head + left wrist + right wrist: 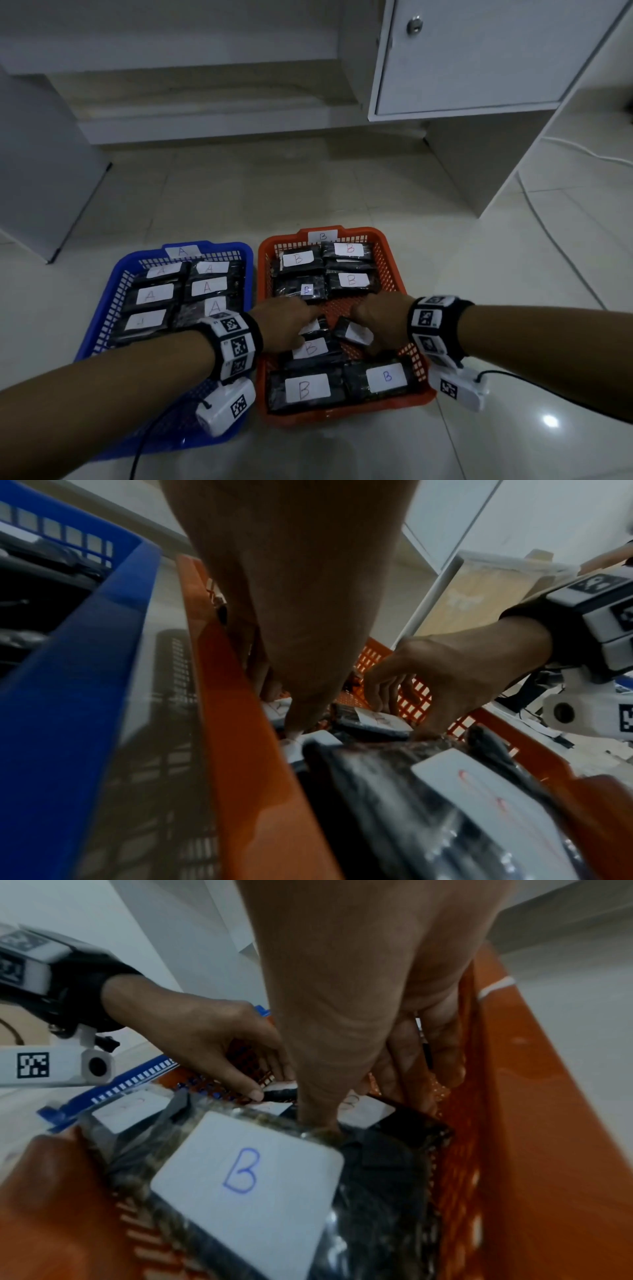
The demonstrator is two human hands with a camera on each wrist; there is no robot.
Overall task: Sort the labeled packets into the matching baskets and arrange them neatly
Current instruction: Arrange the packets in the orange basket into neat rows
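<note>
An orange basket [359, 231] tagged B holds several black packets with white B labels; a blue basket [229, 246] tagged A holds several A packets. Both hands are in the middle of the orange basket. My left hand [296, 325] pinches a tilted black packet [313, 326] by its edge, seen in the right wrist view as left hand [263, 1088] on that packet [282, 1093]. My right hand [366, 330] grips another tilted packet [354, 333], thumb on one side, fingers on the other. A flat B packet [246, 1177] lies just below the right hand.
The baskets sit side by side on a pale tiled floor. A white cabinet [462, 58] with a knobbed door stands behind and to the right, and a white cable [548, 219] runs along the floor there. A grey panel [41, 154] rises at the left.
</note>
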